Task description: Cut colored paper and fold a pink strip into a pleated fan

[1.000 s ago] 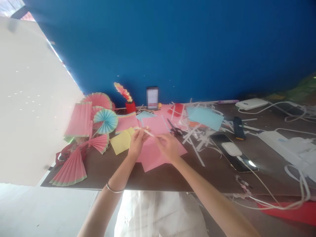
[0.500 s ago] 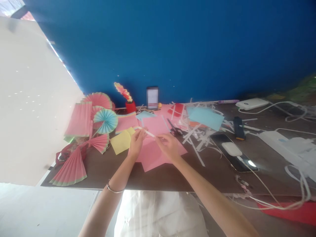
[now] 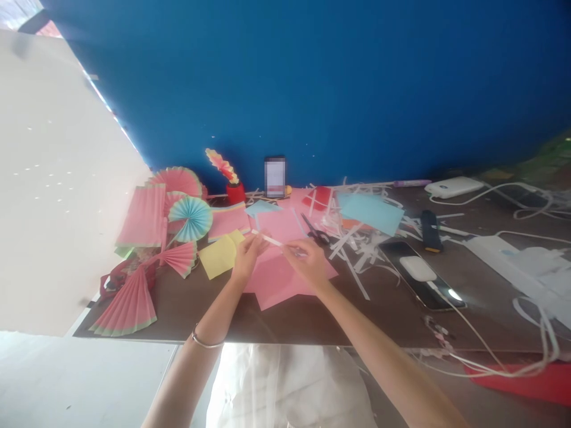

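A narrow white paper strip is stretched between my two hands above the table's middle. My left hand pinches its left end, and my right hand pinches the right end between thumb and finger. Beneath them lie overlapping pink paper sheets. Yellow paper lies just left of my left hand. Beyond my right hand is a pair of dark scissors, close to a tangle of white paper strips.
Folded pink paper fans and a blue paper rosette crowd the left side. A red pot and a small screen stand by the blue wall. At right lie a phone, a light-blue sheet, a power strip and cables.
Almost nothing differs. Both hands keep their pinch on the paper strip, with only a very slight shift of the right fingers.
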Motion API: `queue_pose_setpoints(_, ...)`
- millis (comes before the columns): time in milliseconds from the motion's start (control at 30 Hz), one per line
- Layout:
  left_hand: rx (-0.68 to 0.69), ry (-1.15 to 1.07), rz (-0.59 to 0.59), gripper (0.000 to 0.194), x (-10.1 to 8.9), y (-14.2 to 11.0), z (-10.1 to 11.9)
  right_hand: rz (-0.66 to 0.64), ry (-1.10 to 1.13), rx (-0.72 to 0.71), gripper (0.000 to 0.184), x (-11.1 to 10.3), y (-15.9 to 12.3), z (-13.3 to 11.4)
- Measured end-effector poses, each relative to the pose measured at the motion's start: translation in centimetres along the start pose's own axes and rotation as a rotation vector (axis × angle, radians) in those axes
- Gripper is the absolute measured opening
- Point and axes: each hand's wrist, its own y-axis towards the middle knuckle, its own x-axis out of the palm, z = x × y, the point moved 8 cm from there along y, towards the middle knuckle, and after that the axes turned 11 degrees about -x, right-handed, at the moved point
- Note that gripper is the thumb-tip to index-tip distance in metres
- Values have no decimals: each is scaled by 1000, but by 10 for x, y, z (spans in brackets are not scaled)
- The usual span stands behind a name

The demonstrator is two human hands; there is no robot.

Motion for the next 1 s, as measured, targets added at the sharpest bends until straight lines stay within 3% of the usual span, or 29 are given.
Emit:
queue_pose_setpoints(333,-169,-243,-116,35,15,-8,3,18,-83,16,19,-1,-1,5)
queue_pose_setpoints(1000,-249,-288,-163,44,18,-8,-4,-12,-111,37,18,1,1,8)
